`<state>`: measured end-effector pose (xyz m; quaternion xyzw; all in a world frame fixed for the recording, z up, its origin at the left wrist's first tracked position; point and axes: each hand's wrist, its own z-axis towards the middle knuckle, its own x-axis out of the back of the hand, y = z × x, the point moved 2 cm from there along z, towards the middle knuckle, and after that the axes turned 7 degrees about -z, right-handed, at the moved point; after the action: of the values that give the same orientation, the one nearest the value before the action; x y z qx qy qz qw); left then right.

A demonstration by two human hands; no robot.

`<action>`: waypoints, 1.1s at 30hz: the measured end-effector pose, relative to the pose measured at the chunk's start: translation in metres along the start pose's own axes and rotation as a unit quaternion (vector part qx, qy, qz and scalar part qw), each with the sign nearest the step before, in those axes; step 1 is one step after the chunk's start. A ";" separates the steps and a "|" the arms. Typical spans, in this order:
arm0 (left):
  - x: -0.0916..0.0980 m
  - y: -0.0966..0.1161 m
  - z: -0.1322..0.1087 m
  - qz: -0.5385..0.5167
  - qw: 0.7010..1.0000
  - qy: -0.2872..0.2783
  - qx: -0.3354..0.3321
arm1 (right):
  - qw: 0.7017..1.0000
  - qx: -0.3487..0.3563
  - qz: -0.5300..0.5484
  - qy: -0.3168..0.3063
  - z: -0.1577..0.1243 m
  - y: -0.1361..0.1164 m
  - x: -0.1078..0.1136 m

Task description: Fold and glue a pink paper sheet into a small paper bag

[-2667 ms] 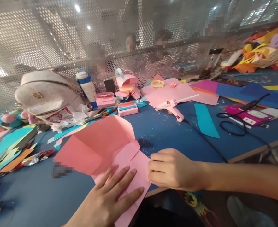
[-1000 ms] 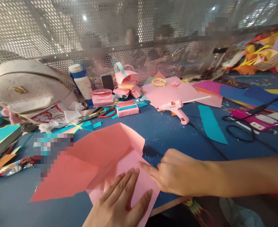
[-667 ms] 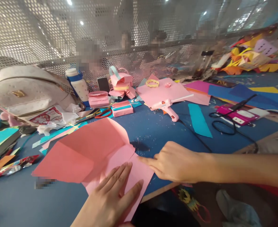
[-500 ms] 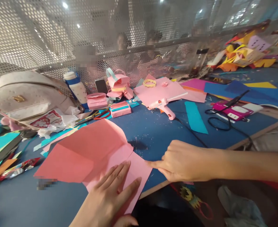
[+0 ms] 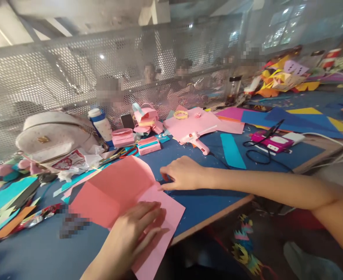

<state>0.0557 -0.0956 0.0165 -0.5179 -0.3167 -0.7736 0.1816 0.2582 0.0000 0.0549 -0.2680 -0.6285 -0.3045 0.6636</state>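
Note:
A folded sheet of pink paper [image 5: 171,212] lies at the table's front edge, its darker, creased flap [image 5: 113,190] standing up to the left. My left hand [image 5: 136,229] rests palm down across the lighter part near the fold, fingers stretched out. At the fold's far end is my right hand [image 5: 185,174], its bent index finger and thumb apart, with nothing visible between them. The thumb tip is at the paper's edge; whether it touches is unclear. Beyond that hand lies a pink glue gun [image 5: 196,142] on the blue tabletop.
Behind are a pale backpack [image 5: 57,134], a bottle [image 5: 100,124], small pink paper boxes [image 5: 149,146] and a pink sheet [image 5: 189,120]. A blue strip [image 5: 232,151] and a magenta power adapter [image 5: 272,142] with cables lie right. Paper scraps [image 5: 10,208] cover the left.
My right hand has moved from the paper's right corner up and left to the fold's far end. My left hand stays on the paper, its fingers slightly more bent. The view has shifted.

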 end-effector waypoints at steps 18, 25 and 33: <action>-0.004 -0.051 0.036 -0.041 0.997 -0.053 0.041 | 0.971 0.053 0.234 -0.019 0.009 0.021 -0.010; -0.010 -0.051 0.035 0.064 0.997 -0.015 0.031 | 0.976 0.051 0.206 0.040 0.020 0.027 -0.027; -0.012 -0.054 0.040 -0.083 0.983 0.099 0.129 | 0.966 0.089 0.243 0.014 0.041 0.021 -0.042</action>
<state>0.0549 -0.0290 0.0001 -0.3827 -0.4361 -0.7863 0.2122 0.2457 0.0473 0.0160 -0.3485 -0.5599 -0.0801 0.7475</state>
